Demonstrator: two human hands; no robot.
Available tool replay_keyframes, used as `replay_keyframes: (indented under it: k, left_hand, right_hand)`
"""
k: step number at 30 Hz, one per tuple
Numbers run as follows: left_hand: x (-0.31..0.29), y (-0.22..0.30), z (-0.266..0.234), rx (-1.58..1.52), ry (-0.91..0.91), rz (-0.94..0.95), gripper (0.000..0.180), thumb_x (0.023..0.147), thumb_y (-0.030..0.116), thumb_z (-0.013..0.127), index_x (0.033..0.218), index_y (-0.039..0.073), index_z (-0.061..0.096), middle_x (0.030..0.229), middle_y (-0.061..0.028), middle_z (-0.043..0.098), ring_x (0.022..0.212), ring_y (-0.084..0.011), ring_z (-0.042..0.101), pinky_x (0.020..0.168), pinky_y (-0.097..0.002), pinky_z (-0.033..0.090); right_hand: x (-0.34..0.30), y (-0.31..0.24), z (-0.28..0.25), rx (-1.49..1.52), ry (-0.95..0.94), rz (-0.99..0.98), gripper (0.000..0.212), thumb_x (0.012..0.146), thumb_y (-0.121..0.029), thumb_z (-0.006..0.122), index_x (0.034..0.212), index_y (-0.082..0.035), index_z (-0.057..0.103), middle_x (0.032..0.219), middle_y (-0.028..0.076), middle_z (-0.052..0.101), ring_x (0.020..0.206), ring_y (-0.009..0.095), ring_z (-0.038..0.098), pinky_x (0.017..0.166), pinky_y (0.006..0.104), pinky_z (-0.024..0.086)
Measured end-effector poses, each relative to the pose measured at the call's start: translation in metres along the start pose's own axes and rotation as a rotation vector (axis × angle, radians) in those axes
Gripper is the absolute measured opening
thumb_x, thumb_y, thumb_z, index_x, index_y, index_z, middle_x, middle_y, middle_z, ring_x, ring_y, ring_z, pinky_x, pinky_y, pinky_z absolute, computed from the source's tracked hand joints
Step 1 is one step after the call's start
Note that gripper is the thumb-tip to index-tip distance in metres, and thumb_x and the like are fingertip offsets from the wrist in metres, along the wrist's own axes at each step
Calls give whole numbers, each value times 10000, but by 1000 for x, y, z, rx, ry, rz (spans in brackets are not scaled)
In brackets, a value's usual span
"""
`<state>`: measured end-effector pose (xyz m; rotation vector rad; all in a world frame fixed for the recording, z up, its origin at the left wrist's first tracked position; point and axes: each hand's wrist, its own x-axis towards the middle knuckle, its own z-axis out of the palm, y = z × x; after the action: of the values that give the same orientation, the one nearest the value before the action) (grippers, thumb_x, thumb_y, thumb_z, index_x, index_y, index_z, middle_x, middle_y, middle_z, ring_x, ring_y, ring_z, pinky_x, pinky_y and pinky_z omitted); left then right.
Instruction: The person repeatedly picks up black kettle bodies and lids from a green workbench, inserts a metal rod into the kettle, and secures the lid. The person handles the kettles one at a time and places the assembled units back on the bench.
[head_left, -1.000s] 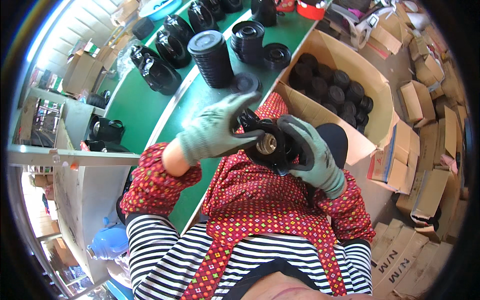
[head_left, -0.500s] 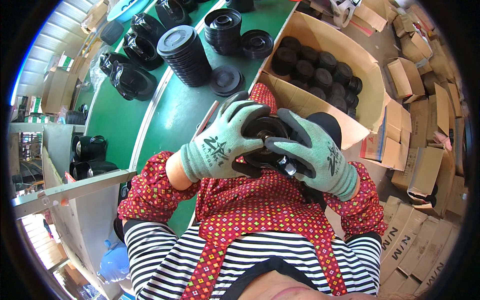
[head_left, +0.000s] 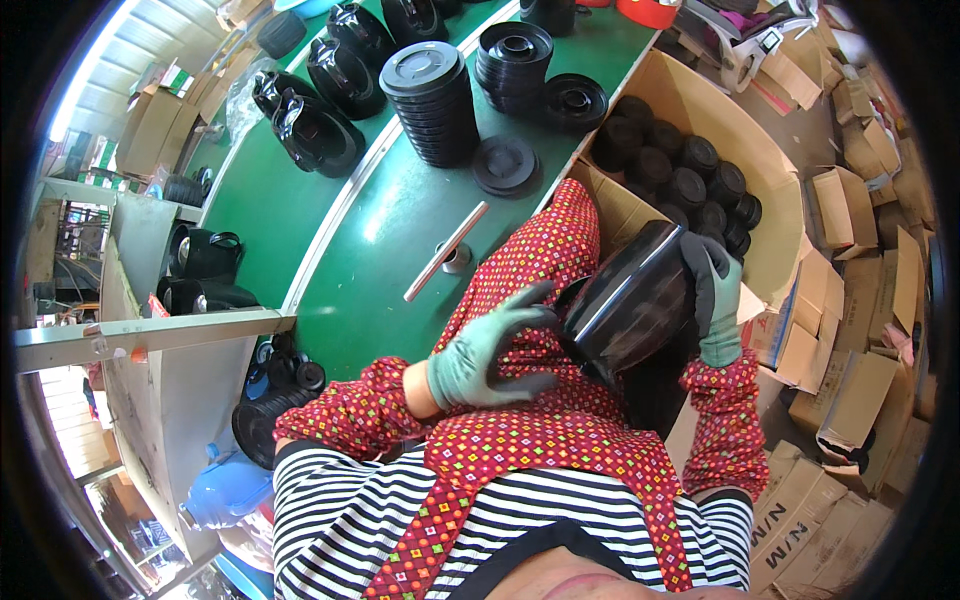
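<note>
My right hand [head_left: 716, 295], in a green and dark grey glove, grips the end of a glossy black jug body [head_left: 632, 300], which lies tilted above my lap. My left hand [head_left: 490, 352], gloved alike, is apart from it on its left side, with fingers spread and nothing in them. On the green bench beyond my left hand is a metal bar [head_left: 446, 252] across a short, round metal piece [head_left: 456, 260]. The inside of the jug body is turned away from view.
Stacked black lids [head_left: 430, 100], a loose lid [head_left: 505, 166] and black ring-shaped parts [head_left: 515, 65] stand on the green bench [head_left: 330, 265]. Several glossy black jugs [head_left: 315, 135] are farther left. At my right, an open carton [head_left: 780, 210] holds dark round parts; more cartons [head_left: 850, 215] lie beyond.
Both hands were together on a round black part, seen end-on. Now the left hand has let go and moved down, while the right has swung the jug body to the right. The view has shifted.
</note>
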<state>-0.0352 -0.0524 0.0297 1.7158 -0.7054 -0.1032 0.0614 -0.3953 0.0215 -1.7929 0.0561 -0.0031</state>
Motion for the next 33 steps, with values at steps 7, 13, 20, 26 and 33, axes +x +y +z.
replay_keyframes:
  k: [7, 13, 20, 26, 33]
  left_hand:
    - [-45, -97, -75, 1041, 125, -659, 1101, 782, 223, 884, 1676, 139, 247, 1553, -298, 419, 1336, -497, 505, 1138, -518, 434]
    - [-45, -119, -100, 590, 44, -718, 861, 884, 26, 762, 1641, 84, 355, 1511, -225, 560, 1294, -357, 638, 1055, -401, 526]
    - [55, -27, -81, -137, 278, -772, 673, 961, 26, 704, 1581, -33, 448, 1524, -181, 590, 1344, -215, 580, 1119, -352, 454]
    - [131, 23, -80, 167, -89, -314, 683, 902, -26, 700, 1555, -6, 500, 1417, -244, 654, 1198, -288, 701, 1045, -380, 502]
    - [189, 49, -71, 23, -243, -345, 755, 941, 362, 691, 1541, -47, 484, 1273, -177, 696, 960, -171, 646, 819, -333, 512]
  right_hand:
    - [-9, -45, 52, -903, -194, -404, 396, 841, -441, 811, 960, -69, 750, 1004, 160, 647, 981, 343, 663, 822, 463, 549]
    - [-28, -52, 62, -847, -364, -372, 386, 957, -328, 683, 1219, -44, 699, 1139, 202, 618, 1042, 396, 606, 893, 479, 515]
    - [16, -57, 25, -126, -677, -250, 267, 940, -76, 630, 1187, -25, 716, 1095, 188, 749, 983, 367, 722, 900, 436, 564]
    - [68, -92, 42, -469, -377, -958, 443, 784, -232, 795, 1205, -106, 744, 1229, 144, 665, 1226, 390, 592, 1100, 549, 443]
    - [118, 11, 57, -116, -500, -833, 306, 968, -173, 686, 1255, -73, 722, 1250, 150, 678, 1216, 348, 619, 1068, 504, 469]
